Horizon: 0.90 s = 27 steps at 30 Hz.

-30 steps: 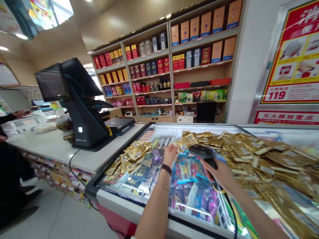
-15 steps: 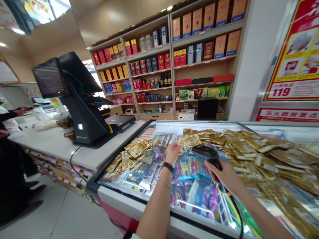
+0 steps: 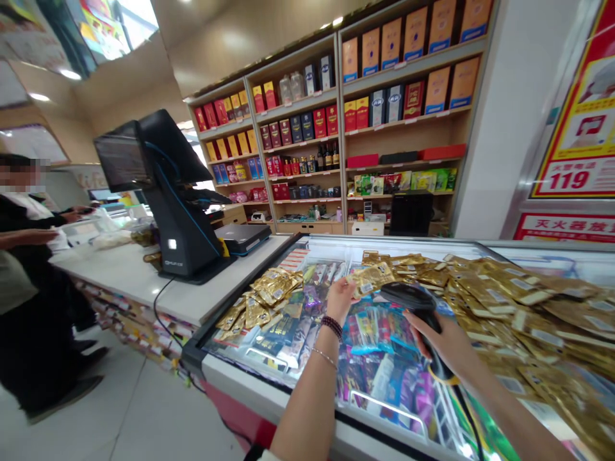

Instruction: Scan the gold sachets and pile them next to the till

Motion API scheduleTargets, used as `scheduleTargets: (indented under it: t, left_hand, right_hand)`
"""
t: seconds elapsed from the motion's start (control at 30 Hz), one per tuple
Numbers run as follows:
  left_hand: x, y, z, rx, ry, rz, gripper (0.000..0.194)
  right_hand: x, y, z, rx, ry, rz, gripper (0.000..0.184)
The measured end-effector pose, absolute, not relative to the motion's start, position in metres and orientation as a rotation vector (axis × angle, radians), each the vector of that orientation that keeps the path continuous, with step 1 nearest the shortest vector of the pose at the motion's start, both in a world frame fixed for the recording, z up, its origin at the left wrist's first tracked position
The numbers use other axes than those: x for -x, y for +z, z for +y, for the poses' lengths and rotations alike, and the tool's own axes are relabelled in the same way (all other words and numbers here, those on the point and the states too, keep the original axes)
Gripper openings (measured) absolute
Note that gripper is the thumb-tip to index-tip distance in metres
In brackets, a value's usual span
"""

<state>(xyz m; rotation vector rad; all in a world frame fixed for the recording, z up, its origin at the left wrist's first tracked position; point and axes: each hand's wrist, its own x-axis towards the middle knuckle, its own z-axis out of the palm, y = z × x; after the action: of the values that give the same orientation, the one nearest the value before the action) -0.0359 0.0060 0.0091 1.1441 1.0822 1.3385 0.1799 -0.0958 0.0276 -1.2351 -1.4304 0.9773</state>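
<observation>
My left hand [image 3: 342,298], with beads and a thin bracelet at the wrist, grips a gold foil packet [image 3: 373,279] by its left end. A white label shows on the packet. In my right hand [image 3: 439,333] is a black barcode scanner [image 3: 408,298], its head pointing left toward that packet and its cable hanging down. Both hands are above the glass top of a chest freezer [image 3: 307,240]. A small pile of gold packets [image 3: 273,291] lies on the glass to the left, and a far larger heap [image 3: 519,301] spreads to the right.
Left of the freezer, a white counter [image 3: 192,301] bears a black checkout terminal [image 3: 180,218] and a flat scale [image 3: 246,237]. Shelves [image 3: 343,128] of boxes and bottles line the back wall. A person in dark clothes [image 3: 33,275] stands at far left.
The view has swung slightly left, so everything sits further right and more of the person shows. Both hands keep their hold on the packet and the scanner.
</observation>
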Motion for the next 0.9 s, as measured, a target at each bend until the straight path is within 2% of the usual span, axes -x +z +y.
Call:
scheduleTargets:
  t: [0.2,0.3,0.43,0.53,0.67,0.8,0.9]
  left_hand:
    - [0.090,0.006,0.013,-0.997,1.502,1.103,0.024]
    - [0.136,0.015,0.017,-0.926,1.643,1.228,0.025]
    - [0.192,0.030,0.020,-0.895,1.762,1.453,0.038]
    - [0.223,0.037,0.018,-0.972,1.671,1.711,0.045]
    - [0.243,0.039,0.009,-1.145,1.465,2.024,0.033]
    - [0.242,0.048,0.002,-1.292,1.349,2.170,0.020]
    - [0.232,0.057,0.003,-1.372,1.292,2.227,0.016]
  right_hand:
    - [-0.155,0.047,-0.073,1.079,1.206,-1.119,0.044]
    - [-0.136,0.057,-0.059,1.015,1.245,-0.941,0.048]
    - [-0.113,0.061,-0.049,0.967,1.324,-0.829,0.055]
    - [-0.107,0.059,-0.050,1.004,1.388,-0.775,0.055]
    - [-0.113,0.046,-0.047,1.051,1.412,-0.746,0.049]
    - [-0.128,0.038,-0.041,1.040,1.389,-0.742,0.037]
    - [-0.142,0.045,-0.043,1.021,1.328,-0.736,0.037]
